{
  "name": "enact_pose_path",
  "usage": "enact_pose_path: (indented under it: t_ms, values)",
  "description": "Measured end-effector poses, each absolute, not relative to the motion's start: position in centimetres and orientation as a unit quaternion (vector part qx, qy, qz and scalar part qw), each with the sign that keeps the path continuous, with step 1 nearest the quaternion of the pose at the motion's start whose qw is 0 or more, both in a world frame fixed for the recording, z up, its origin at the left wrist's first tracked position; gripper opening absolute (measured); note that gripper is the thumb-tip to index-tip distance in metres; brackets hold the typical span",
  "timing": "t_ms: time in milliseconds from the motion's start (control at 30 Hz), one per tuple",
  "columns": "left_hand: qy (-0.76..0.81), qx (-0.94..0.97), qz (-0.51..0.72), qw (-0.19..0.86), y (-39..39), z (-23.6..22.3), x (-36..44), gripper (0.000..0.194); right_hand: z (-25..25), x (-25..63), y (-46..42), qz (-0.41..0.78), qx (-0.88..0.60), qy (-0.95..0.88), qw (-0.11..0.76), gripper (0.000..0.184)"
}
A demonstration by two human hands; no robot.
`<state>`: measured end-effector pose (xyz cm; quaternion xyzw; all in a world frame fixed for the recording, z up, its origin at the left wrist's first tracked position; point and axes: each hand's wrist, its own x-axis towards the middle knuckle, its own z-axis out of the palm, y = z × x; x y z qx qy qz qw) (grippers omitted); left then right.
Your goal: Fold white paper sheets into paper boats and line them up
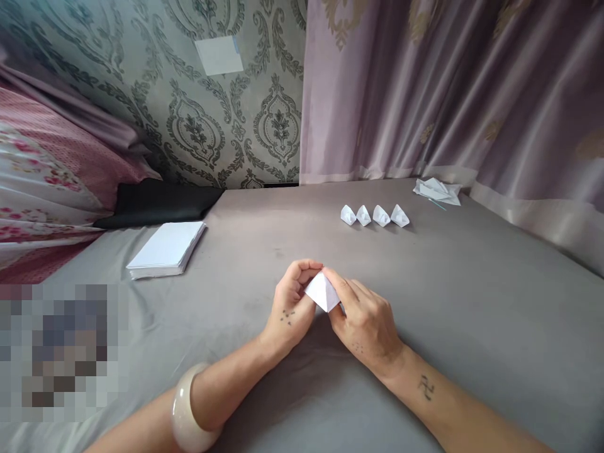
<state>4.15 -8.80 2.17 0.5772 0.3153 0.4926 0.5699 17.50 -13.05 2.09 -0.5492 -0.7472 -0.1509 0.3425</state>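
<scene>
Between my two hands is a small piece of folded white paper [323, 292], with a peaked top and a point towards me. My left hand [293, 301] grips its left side, fingers curled behind it. On the other side my right hand [364, 314] pinches it, with the index finger along the upper edge and the thumb below. The far side of the folded paper is hidden by my fingers. Beyond my hands, several folded paper boats [381, 216] stand in a row on the grey sheet [264, 233].
A stack of white paper [167, 246] lies to the left, near a black cloth-like item [165, 202]. Loose folded paper [436, 190] sits at the far right by the purple curtain [391, 94]. Floral bedding [42, 182] is at the left edge. Behind is a patterned wall [236, 126].
</scene>
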Motion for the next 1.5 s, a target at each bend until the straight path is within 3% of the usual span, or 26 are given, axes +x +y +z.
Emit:
enact_pose_path:
  t_ms: [233,400,533,633,767,867,1233,1400,1500]
  values:
    - [0.314,0.565,0.466,0.604,-8.3,2.5,3.8,0.029,2.2,18.0,-13.0,-0.172,-0.555,-0.758,0.297,0.045]
    - [0.303,0.524,0.416,0.679,-7.6,3.2,3.4,0.039,2.2,18.0,-13.2,-0.195,-0.586,-0.762,0.194,0.048]
    - [0.333,0.501,0.410,0.686,-7.2,3.3,3.4,0.033,2.0,18.0,-13.6,-0.191,-0.604,-0.762,0.134,0.057]
    - [0.360,0.502,0.415,0.668,-7.3,3.1,3.6,0.035,2.1,18.4,-13.5,-0.143,-0.607,-0.758,0.193,0.058]
    - [0.321,0.532,0.415,0.665,-7.8,3.0,3.6,0.035,3.0,19.0,-12.8,0.020,-0.610,-0.675,0.414,0.030]
    - [0.301,0.577,0.409,0.640,-8.1,2.7,3.6,0.030,3.8,19.2,-12.4,0.173,-0.577,-0.631,0.489,0.019]
    - [0.292,0.644,0.389,0.590,-8.4,2.3,3.4,0.026,4.2,19.2,-12.6,0.166,-0.560,-0.655,0.478,0.012]
    - [0.329,0.704,0.360,0.517,-8.0,3.7,3.2,0.017,5.4,20.3,-12.4,0.313,-0.573,-0.623,0.431,0.014]
    - [0.344,0.650,0.299,0.608,-7.5,4.3,3.1,0.019,5.6,20.9,-12.2,0.428,-0.568,-0.562,0.423,0.019]
